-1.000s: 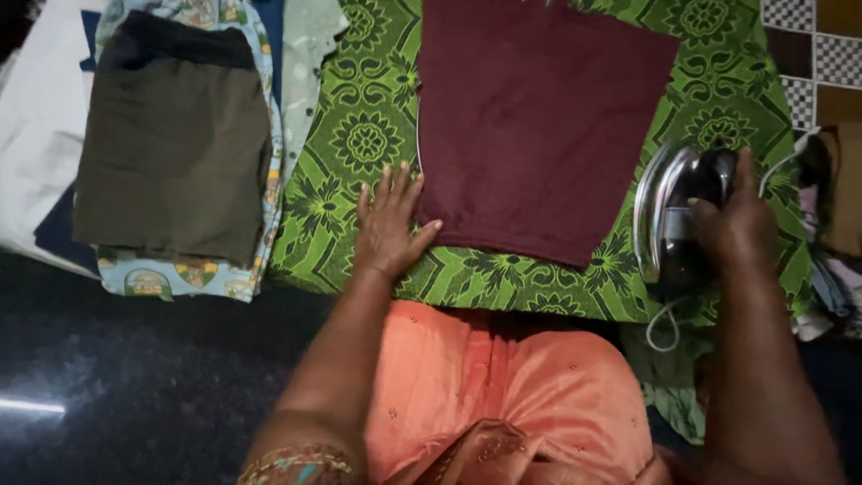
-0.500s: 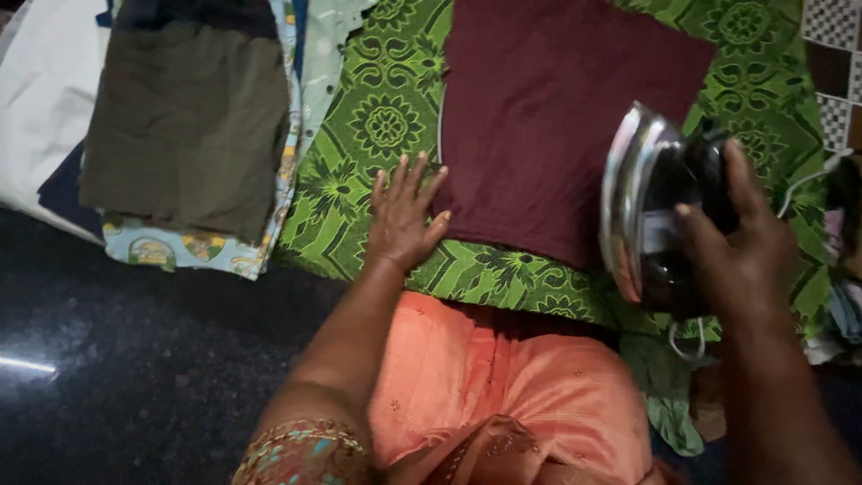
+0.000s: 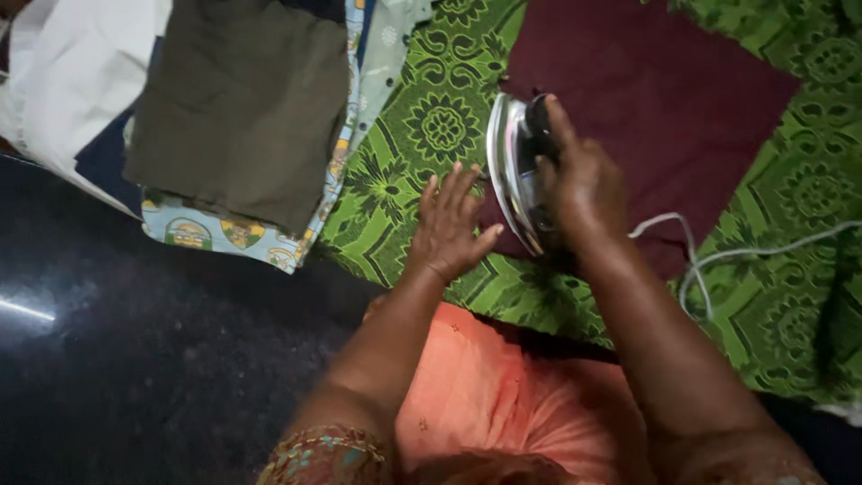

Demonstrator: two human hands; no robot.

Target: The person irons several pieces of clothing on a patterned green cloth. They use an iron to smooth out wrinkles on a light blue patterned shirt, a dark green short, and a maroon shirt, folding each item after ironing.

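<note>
Since the earlier frame your right hand (image 3: 584,184), clamped on the iron (image 3: 519,171), swung left onto the maroon cloth (image 3: 664,117)'s near-left corner, while your left hand (image 3: 446,224) lies flat, fingers apart, just left on the green patterned sheet (image 3: 422,126).

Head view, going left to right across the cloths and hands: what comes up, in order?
White cloth → olive folded garment → left hand → iron held by the right hand → white cord.
</note>
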